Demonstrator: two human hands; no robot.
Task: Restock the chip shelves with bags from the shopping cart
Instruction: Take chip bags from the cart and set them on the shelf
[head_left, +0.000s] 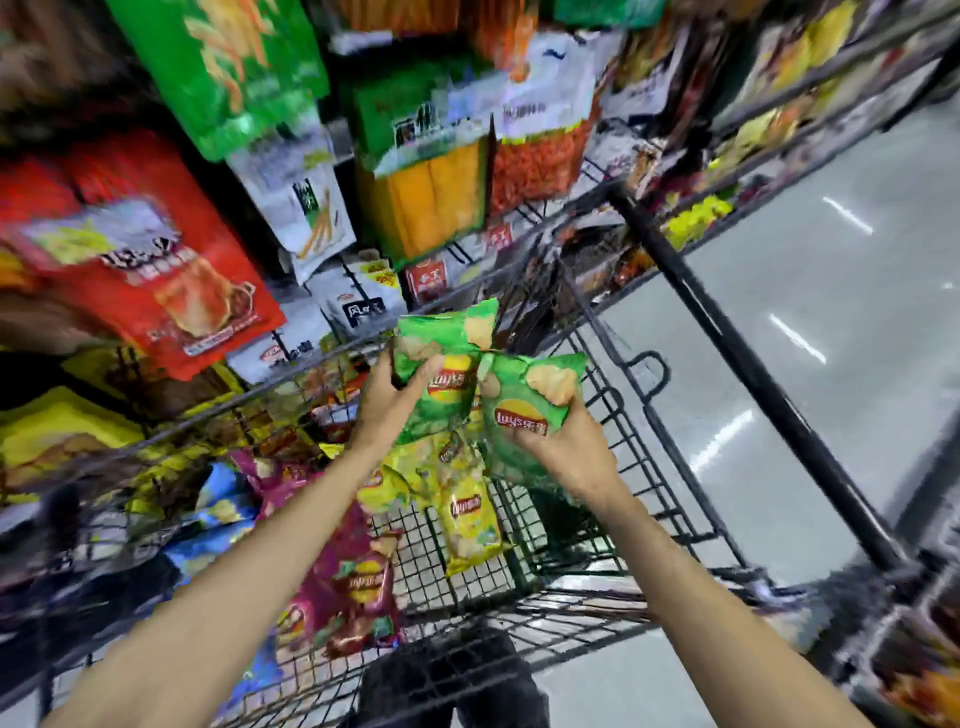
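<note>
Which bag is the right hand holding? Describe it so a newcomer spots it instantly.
Start at the black wire shopping cart in the middle of the aisle. Above its basket two hands each grip a green chip bag; the right hand holds the lower green bag, nearer the cart's right wall. The loose bags beneath are yellow.

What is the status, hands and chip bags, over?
Left hand has a grip on one green bag. Right hand grips another green bag. Both above cart. Nothing blocking.
</note>
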